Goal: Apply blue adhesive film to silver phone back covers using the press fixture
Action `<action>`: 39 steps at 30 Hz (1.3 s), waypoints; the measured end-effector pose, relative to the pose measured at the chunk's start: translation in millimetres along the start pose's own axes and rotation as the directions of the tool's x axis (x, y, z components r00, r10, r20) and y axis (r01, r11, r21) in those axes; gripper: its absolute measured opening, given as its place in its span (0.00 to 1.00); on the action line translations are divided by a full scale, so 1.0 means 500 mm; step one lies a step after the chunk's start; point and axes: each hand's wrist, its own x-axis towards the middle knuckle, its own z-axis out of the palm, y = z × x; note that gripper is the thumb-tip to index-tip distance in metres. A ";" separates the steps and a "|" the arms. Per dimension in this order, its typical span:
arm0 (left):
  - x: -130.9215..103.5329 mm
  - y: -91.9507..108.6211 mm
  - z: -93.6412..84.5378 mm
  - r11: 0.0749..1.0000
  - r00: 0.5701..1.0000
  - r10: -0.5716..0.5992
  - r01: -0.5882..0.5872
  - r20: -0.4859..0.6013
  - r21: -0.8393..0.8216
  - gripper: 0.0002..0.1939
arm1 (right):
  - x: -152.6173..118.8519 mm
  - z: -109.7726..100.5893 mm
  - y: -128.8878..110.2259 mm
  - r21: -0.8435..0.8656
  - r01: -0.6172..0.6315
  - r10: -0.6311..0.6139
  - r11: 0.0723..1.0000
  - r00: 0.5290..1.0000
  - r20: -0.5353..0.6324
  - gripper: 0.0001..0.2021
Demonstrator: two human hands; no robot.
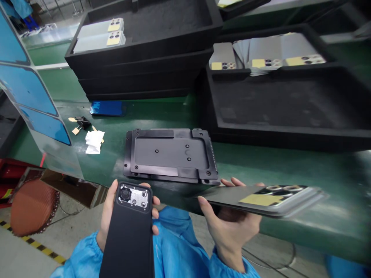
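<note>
Wrapping around its edges, the left hand [108, 220] grasps a black phone-like slab [129, 235] at the bottom of the frame, left of centre, camera plate [136, 197] upward. The right hand [232, 231], lower right, grips thin grey panels [226, 196] bearing a yellow patch [262, 199]. Mid-frame, a dark rectangular fixture [171, 152] lies on the green desk [162, 112]; crumpled white paper [94, 142] sits left of it, and black trays [290, 104] with similar panels stand toward the top.
</note>
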 end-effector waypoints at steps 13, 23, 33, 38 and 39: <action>-0.007 -0.020 0.011 0.936 0.939 0.294 -0.246 -0.179 0.251 0.26 | 0.003 -0.001 -0.007 0.018 -0.057 0.057 0.998 0.998 -0.019 0.48; -0.008 -0.028 0.014 0.899 0.905 0.362 -0.274 -0.225 0.342 0.27 | 0.005 0.004 -0.011 -0.018 -0.061 0.060 0.998 0.998 -0.020 0.50; -0.009 -0.036 0.005 0.857 0.880 0.446 -0.368 -0.163 0.361 0.26 | -0.074 -0.082 -0.071 0.008 -0.112 0.088 0.994 0.819 0.566 0.43; -0.018 -0.042 -0.004 0.768 0.851 0.516 -0.411 -0.094 0.491 0.28 | -0.122 -0.062 -0.110 -0.028 -0.252 0.186 0.967 0.632 0.752 0.39; -0.019 -0.042 -0.007 0.743 0.844 0.529 -0.412 -0.087 0.528 0.29 | -0.125 -0.053 -0.116 -0.079 -0.275 0.230 0.958 0.578 0.783 0.39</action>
